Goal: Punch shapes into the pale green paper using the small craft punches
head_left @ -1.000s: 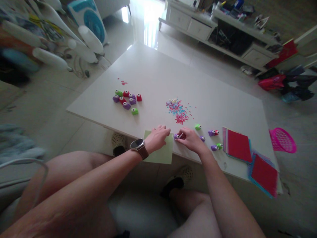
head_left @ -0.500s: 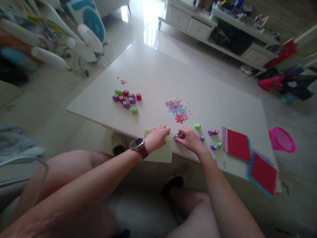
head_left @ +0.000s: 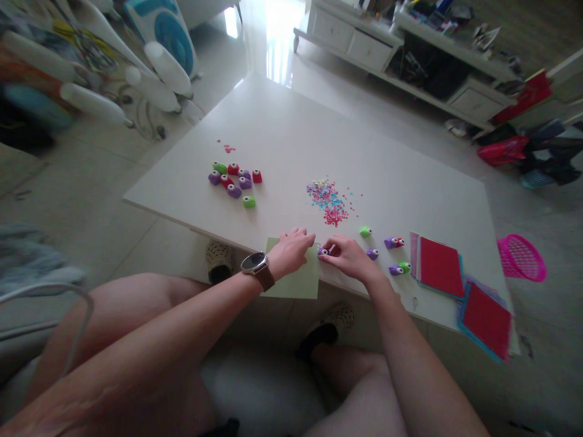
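My left hand (head_left: 291, 250), with a watch (head_left: 254, 262) at its wrist, lies over a pale green sheet of paper (head_left: 300, 281) at the table's near edge. Its fingers are stretched out on the sheet, which hangs partly over the edge. Right beside the paper's right edge, my right hand (head_left: 348, 257) grips a small purple paper punch (head_left: 323, 251). My fingers cover much of that punch, and I cannot tell how far the paper sits inside it. Beyond both hands is a heap of pink, blue and pale punched-out paper bits (head_left: 334, 215).
Several more punches (head_left: 234, 190) are grouped at the left of the white table (head_left: 282, 133). Others, including a green punch (head_left: 365, 232), stand to the right. Two stacks of coloured paper sheets (head_left: 439, 267) lie at the right end, near a pink basket (head_left: 523, 258) beyond the table.
The view has shifted slightly. My right fingers stay closed on the purple punch at the paper's edge, with only a tiny movement; my left hand keeps its place on the sheet.
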Tool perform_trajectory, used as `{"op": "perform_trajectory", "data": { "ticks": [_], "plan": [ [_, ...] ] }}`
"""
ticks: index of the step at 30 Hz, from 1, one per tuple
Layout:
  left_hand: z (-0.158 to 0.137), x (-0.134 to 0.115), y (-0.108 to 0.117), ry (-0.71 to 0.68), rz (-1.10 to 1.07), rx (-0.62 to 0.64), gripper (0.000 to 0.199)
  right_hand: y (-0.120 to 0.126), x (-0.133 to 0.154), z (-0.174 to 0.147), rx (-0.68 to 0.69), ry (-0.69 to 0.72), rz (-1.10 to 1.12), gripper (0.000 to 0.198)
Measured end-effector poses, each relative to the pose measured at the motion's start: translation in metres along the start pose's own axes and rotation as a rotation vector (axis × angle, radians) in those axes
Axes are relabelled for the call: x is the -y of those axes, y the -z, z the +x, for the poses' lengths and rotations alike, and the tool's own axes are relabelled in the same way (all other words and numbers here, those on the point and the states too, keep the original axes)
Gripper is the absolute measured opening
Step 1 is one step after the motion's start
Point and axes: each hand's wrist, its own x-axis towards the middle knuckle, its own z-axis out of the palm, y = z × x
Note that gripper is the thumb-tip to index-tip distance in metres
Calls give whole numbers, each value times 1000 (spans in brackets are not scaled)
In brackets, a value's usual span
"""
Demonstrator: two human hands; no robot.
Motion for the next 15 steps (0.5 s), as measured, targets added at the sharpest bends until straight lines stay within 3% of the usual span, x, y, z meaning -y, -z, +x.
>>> {"op": "perform_trajectory", "data": {
  "ticks": [11,15],
  "plan": [
    [0,0,1,8,-19,13,33,9,-1,-1,128,-121,128,12],
    [1,2,-2,-10,-22,-5,33,6,-4,0,100,-120,132,16]
  ]
}}
